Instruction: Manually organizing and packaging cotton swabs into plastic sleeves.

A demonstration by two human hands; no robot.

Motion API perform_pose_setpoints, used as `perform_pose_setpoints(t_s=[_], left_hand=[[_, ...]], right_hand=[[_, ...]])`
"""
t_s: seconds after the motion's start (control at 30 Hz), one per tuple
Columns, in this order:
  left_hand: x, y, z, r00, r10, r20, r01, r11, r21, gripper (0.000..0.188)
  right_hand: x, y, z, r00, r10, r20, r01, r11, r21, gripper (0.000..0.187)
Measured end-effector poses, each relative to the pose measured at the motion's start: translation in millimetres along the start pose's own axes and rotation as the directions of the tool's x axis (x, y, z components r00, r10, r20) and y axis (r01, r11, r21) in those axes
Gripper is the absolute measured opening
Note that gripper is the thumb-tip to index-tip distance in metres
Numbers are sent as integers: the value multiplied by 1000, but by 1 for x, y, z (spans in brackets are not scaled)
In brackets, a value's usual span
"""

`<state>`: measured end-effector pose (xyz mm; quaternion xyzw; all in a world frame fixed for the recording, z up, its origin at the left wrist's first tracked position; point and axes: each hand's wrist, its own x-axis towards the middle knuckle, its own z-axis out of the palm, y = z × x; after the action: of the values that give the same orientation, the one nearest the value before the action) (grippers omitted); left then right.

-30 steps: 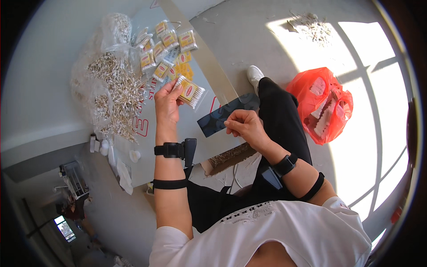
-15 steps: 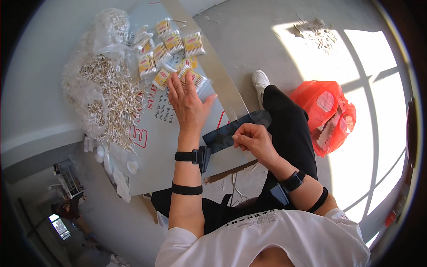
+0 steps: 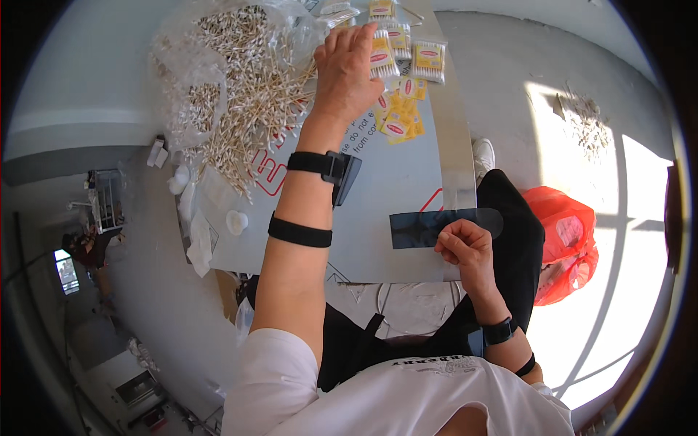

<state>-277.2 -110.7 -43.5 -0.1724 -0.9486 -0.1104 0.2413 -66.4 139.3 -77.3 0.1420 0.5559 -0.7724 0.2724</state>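
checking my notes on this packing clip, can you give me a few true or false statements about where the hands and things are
1. The left hand reaches over the loose cotton swabs. True.
2. The right hand holds a red bag. False: it pinches a clear plastic sleeve; the red bag lies on the floor.
3. Filled swab packets lie near the left hand. True.
4. Both wrists are bare. False: both wear dark bands.

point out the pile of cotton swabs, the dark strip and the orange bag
pile of cotton swabs [image 3: 247, 94], head view, middle of heap
dark strip [image 3: 418, 227], head view, left half
orange bag [image 3: 571, 240], head view, centre
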Motion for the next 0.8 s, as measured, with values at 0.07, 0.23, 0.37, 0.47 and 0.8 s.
perform_pose_setpoints(t_s=[0.07,0.23,0.37,0.47,0.8], left_hand=[[-4,-19,-11,999,-32,-35,35,993,115,76],[-86,-13,-53,915,-275,-294,234,957,-169,25],[-223,-68,-119,607,-733,-307,618,678,-398,10],[-326,-157,-169,429,-856,-288,794,509,-331,5],[-341,-216,-147,597,-800,-65,802,597,21,9]], right_hand=[[3,3,7,1000,-14,21,15,999,-43,11],[6,10,6,991,-91,-95,76,986,-149,10],[2,15,13,975,-190,-119,155,954,-257,10],[4,24,26,958,-263,-112,211,916,-341,10],[3,30,111,967,-245,70,253,891,-376,11]])
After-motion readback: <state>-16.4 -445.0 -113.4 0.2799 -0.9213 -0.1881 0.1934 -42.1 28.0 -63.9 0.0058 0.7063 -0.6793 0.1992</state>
